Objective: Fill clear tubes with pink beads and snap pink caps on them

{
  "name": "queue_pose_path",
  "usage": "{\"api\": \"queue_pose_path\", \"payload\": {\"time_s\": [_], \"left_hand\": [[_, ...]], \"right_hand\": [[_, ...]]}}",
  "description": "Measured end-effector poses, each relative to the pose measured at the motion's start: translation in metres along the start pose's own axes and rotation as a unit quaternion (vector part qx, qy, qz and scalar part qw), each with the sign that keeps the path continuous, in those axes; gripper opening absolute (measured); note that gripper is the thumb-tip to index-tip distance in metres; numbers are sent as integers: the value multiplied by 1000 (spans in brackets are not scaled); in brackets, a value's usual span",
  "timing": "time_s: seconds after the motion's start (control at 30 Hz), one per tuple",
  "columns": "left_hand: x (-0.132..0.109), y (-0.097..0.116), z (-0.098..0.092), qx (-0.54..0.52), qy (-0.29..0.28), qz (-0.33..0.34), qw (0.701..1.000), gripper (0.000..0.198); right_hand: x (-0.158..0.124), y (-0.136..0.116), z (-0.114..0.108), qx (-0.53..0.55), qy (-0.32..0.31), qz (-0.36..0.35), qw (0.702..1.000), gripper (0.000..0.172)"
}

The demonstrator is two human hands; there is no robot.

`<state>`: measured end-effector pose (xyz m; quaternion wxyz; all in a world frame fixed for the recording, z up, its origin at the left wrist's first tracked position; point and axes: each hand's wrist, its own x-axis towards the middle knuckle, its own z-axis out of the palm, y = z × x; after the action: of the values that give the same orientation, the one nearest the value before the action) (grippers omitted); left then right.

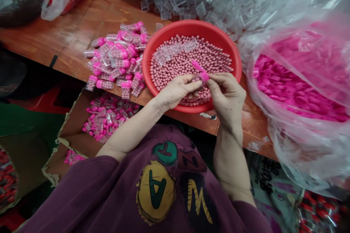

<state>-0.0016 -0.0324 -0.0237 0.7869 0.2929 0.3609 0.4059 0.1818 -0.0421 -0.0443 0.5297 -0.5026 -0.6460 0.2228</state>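
My left hand is closed around a small clear vial of pink beads, held over the front of a red basin. On the vial's mouth sits a bright pink flip cap, its lid standing open toward the back left. My right hand pinches this cap between thumb and fingers. Below both hands, pink beads fill much of the basin. Several clear empty vials lie in a row on top of the beads. My fingers hide part of the held vial.
Filled vials with pink caps are piled left of the basin. More lie in a cardboard box below the table edge. Empty clear vials are heaped behind. A plastic bag of pink caps stands at the right.
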Motion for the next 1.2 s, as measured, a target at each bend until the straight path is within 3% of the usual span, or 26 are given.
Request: {"api": "queue_pose_path", "payload": {"time_s": [0.27,0.4,0.5,0.67,0.73,0.83,0.9,0.97,1.1,1.2], "left_hand": [[-2,2,7,14,20,-30,999,19],[1,0,7,6,42,-5,999,21],[2,-1,3,11,1,-6,1000,21],[-3,2,-2,61,-98,-49,992,27],[-3,4,-3,58,-99,-48,992,25],[0,6,-5,28,-70,-45,996,22],[4,5,-6,-3,-47,-44,998,18],[6,4,-6,-21,-27,-35,999,17],[9,0,-5,-20,-13,-15,1000,20],[8,-3,-5,-12,-10,4,1000,27]], "right_hand": [[0,-14,-17,-111,-119,-72,984,16],[-4,-17,-19,-108,-130,-90,982,18],[5,-14,-20,-71,-111,-53,990,31],[32,0,-3,67,-149,108,981,69],[36,6,4,122,-151,129,972,70],[28,9,2,147,-72,84,983,56],[16,8,-4,97,-36,27,994,44],[2,7,-9,12,-47,-32,998,39],[-18,12,4,-172,-53,-98,979,82],[-21,20,22,-227,-15,-108,968,78]]}}
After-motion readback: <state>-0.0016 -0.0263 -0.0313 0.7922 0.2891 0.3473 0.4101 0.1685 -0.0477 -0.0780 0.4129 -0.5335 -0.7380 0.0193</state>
